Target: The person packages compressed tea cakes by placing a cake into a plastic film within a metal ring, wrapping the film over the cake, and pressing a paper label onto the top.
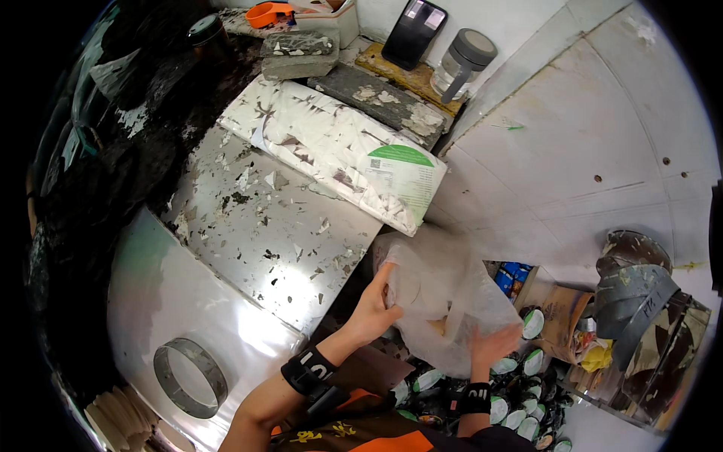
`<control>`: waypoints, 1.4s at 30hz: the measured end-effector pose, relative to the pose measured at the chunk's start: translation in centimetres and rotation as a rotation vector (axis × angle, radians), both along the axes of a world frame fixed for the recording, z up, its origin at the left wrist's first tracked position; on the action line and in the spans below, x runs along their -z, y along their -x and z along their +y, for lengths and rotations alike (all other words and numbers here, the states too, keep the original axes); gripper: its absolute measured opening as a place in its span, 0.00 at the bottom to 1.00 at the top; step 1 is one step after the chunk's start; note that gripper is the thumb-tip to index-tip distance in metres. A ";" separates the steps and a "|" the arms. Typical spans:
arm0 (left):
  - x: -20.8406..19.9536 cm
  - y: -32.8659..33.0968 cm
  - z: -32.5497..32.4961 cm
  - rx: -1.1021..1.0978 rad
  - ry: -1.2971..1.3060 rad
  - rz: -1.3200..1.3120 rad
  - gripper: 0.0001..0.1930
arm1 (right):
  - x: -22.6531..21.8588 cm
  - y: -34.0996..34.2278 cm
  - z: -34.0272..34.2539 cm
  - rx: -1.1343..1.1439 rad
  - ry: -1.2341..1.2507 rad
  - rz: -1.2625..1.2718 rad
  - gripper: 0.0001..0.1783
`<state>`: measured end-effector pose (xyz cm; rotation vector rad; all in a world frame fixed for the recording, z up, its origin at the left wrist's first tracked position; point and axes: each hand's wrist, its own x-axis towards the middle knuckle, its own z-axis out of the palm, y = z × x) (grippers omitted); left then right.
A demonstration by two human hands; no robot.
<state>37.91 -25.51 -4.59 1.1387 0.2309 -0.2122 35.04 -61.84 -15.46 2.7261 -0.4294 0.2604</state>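
A translucent whitish plastic bag hangs between my two hands, in front of the metal worktop's right edge. My left hand pinches the bag's left rim, with the thumb apart from the forefinger along the film. On the lower right side of the bag, my right hand grips its edge; motion blurs those fingers. Something tan shows faintly through the film, too unclear to name. Just beyond the bag lies a long white plastic-wrapped package with a green and white label.
Dark and pale flakes litter the metal worktop. A metal ring stands at lower left. Farther back are grey blocks, a phone and a lidded jar. Below right are many green-and-white-topped containers and a cardboard box.
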 end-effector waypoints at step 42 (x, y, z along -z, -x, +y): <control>-10.8 45.6 19.6 -0.595 -0.847 0.316 0.05 | -15.5 -4.8 28.0 -1.245 -0.067 1.300 0.22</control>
